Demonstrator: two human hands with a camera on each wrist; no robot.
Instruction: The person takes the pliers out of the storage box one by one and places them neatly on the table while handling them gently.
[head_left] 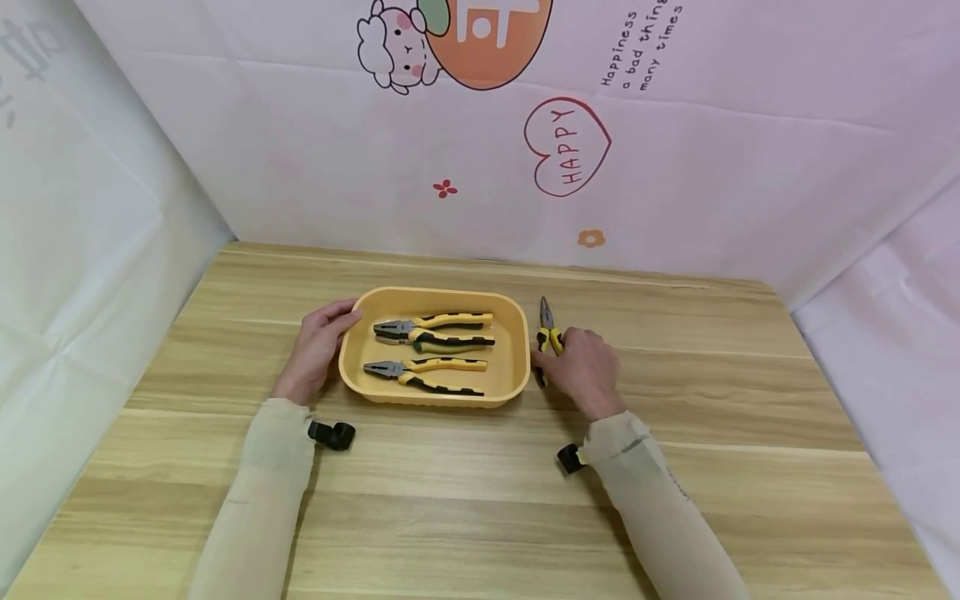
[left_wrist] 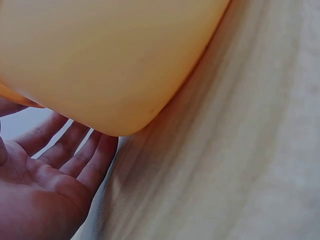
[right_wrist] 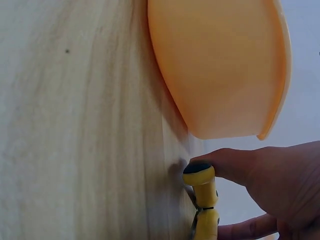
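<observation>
Head view shows the left hand [head_left: 315,350] gripping one end of a smooth, round-cornered yellow tray [head_left: 420,401], thumb over its rim. Just beside the opposite end, the right hand [head_left: 585,371] pinches needle-nose pliers [head_left: 547,320] by their handles (yellow and black, with tapering grey metal jaws). Blunt-nosed combination pliers [head_left: 408,367] lie inside the tray, which rests on a streaky wood-grain tabletop [head_left: 450,517].

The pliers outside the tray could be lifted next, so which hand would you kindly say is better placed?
Probably the right hand: it holds those pliers by the handles beside the tray, while the left hand touches the tray's opposite end.
</observation>
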